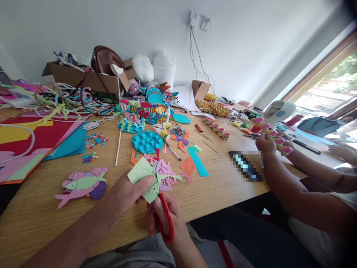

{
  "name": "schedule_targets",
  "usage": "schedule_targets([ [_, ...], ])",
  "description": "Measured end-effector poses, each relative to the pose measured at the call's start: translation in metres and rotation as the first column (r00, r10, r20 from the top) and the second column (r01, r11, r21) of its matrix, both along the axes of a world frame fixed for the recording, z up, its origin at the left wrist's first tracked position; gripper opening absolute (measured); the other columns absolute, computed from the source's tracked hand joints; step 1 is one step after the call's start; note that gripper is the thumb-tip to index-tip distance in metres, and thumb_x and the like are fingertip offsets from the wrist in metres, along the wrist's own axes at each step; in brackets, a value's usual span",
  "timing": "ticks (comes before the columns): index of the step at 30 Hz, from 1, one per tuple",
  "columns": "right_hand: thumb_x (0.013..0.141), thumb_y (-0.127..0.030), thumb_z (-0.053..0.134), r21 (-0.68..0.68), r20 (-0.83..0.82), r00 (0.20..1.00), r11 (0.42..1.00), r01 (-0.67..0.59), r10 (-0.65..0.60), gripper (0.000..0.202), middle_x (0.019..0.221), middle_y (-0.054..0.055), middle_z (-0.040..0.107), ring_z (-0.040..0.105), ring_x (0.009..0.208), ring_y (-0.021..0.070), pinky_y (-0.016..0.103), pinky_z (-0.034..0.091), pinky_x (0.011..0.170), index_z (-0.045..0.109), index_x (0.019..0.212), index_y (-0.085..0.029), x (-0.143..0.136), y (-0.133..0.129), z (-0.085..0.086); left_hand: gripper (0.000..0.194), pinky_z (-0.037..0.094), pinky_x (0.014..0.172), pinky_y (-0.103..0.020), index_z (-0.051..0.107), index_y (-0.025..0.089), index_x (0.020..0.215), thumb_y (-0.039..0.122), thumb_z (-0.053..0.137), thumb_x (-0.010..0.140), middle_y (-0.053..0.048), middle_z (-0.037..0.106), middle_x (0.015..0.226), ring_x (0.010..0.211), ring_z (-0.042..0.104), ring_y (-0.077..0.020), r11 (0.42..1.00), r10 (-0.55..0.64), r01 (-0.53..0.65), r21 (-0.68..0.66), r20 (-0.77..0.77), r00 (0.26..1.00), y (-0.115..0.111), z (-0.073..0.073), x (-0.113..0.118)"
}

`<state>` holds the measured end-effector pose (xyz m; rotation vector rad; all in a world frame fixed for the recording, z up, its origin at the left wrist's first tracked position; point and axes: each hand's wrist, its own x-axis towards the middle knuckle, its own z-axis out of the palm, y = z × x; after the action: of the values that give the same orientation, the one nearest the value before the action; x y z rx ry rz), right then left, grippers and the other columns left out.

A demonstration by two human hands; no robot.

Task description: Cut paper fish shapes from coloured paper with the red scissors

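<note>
Between the thumb and fingers of my left hand [139,188] is a piece of light green paper [143,174] with a fish drawn on it in dark lines. My right hand [169,214] is closed round the red handles of scissors [166,219], whose blades lie at the paper's right edge, mostly hidden behind it. A thin strip of the same green paper [170,177] curls off to the right. Pink paper scraps [165,169] lie on the table just behind. To the left rests a pile of cut-out paper fish [86,183] in green, pink and purple.
Coloured paper sheets [67,139] and tangled cords [55,96] cover the left. Behind my hands are a blue disc [147,142], glue bottles [161,133], a pen [173,149] and a white stick [119,139]. At right, another person's hands [266,143] hold a colourful strip.
</note>
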<state>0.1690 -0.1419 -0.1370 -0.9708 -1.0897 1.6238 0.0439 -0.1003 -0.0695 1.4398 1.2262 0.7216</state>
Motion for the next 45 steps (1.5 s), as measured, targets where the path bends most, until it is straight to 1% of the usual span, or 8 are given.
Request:
schedule_targets([
  [4, 0.079, -0.069, 0.05, 0.066, 0.032, 0.999, 0.997, -0.033, 0.031, 0.056, 0.043, -0.004, 0.048, 0.04, 0.034, 0.0054, 0.015, 0.031, 0.035, 0.059, 0.077, -0.014, 0.003, -0.001, 0.003, 0.027, 0.034, 0.054, -0.028, 0.042, 0.022, 0.059, 0.043, 0.043, 0.076, 0.005, 0.043, 0.055, 0.055, 0.041, -0.0136, 0.999, -0.031, 0.031, -0.02, 0.001, 1.0, -0.001, -0.001, -0.001],
  [8, 0.08, -0.068, 0.049, 0.074, 0.029, 1.0, 0.997, -0.015, 0.013, 0.057, 0.042, -0.004, 0.047, 0.037, 0.033, 0.0052, 0.015, 0.029, 0.034, 0.063, 0.08, -0.012, 0.003, -0.001, 0.003, 0.027, 0.033, 0.053, -0.027, 0.042, 0.022, 0.06, 0.043, 0.043, 0.077, 0.005, 0.043, 0.055, 0.055, 0.04, -0.0134, 0.999, -0.025, 0.025, -0.02, 0.006, 1.0, -0.001, -0.002, -0.002],
  [11, 0.08, -0.068, 0.05, 0.064, 0.0, 1.0, 0.998, -0.007, 0.007, 0.057, 0.041, -0.005, 0.046, 0.035, 0.031, 0.0045, 0.014, 0.029, 0.033, 0.063, 0.08, -0.012, 0.001, 0.0, 0.001, 0.027, 0.034, 0.053, -0.027, 0.042, 0.022, 0.06, 0.043, 0.044, 0.076, 0.005, 0.044, 0.055, 0.055, 0.041, -0.0135, 1.0, -0.016, 0.016, -0.013, 0.029, 0.999, -0.001, -0.002, -0.001],
  [17, 0.08, -0.066, 0.051, 0.049, -0.027, 1.0, 0.999, 0.01, -0.009, 0.056, 0.041, -0.005, 0.047, 0.036, 0.031, 0.005, 0.015, 0.029, 0.034, 0.064, 0.081, -0.012, 0.001, -0.001, 0.002, 0.024, 0.035, 0.051, -0.025, 0.045, 0.022, 0.06, 0.043, 0.049, 0.071, 0.005, 0.046, 0.054, 0.053, 0.042, -0.0131, 0.996, 0.055, -0.048, -0.072, 0.101, 0.993, -0.004, 0.001, 0.005],
  [26, 0.077, -0.07, 0.05, 0.038, -0.01, 1.0, 0.999, 0.015, -0.015, 0.059, 0.041, -0.005, 0.046, 0.036, 0.032, 0.0063, 0.017, 0.03, 0.035, 0.064, 0.081, -0.013, 0.0, -0.002, 0.005, 0.025, 0.037, 0.05, -0.025, 0.048, 0.021, 0.058, 0.041, 0.05, 0.072, 0.004, 0.047, 0.053, 0.053, 0.045, -0.013, 0.996, 0.052, -0.043, -0.074, 0.133, 0.99, -0.005, -0.001, 0.007],
  [31, 0.079, -0.069, 0.049, 0.058, -0.013, 1.0, 0.998, 0.018, -0.017, 0.057, 0.04, -0.004, 0.046, 0.036, 0.032, 0.0062, 0.017, 0.031, 0.036, 0.063, 0.08, -0.014, 0.0, -0.002, 0.005, 0.024, 0.037, 0.05, -0.024, 0.049, 0.021, 0.059, 0.041, 0.049, 0.072, 0.004, 0.048, 0.053, 0.052, 0.045, -0.0126, 0.997, 0.058, -0.05, -0.067, 0.129, 0.99, -0.006, -0.001, 0.008],
  [39, 0.081, -0.066, 0.05, 0.052, -0.057, 0.998, 0.998, 0.025, -0.022, 0.054, 0.04, -0.005, 0.046, 0.036, 0.031, 0.0053, 0.016, 0.028, 0.034, 0.063, 0.079, -0.013, 0.0, -0.001, 0.003, 0.024, 0.037, 0.051, -0.025, 0.049, 0.021, 0.058, 0.041, 0.048, 0.072, 0.004, 0.048, 0.053, 0.053, 0.044, -0.0133, 0.998, 0.043, -0.037, -0.056, 0.111, 0.993, -0.004, 0.0, 0.008],
  [45, 0.081, -0.066, 0.05, 0.073, -0.055, 0.998, 0.997, 0.011, -0.007, 0.054, 0.039, -0.005, 0.046, 0.033, 0.029, 0.0043, 0.015, 0.028, 0.033, 0.063, 0.08, -0.013, 0.001, -0.002, 0.001, 0.025, 0.037, 0.052, -0.025, 0.045, 0.022, 0.057, 0.04, 0.047, 0.074, 0.005, 0.044, 0.052, 0.052, 0.043, -0.0124, 1.0, -0.022, 0.023, -0.007, 0.11, 0.994, -0.004, 0.002, 0.005],
])
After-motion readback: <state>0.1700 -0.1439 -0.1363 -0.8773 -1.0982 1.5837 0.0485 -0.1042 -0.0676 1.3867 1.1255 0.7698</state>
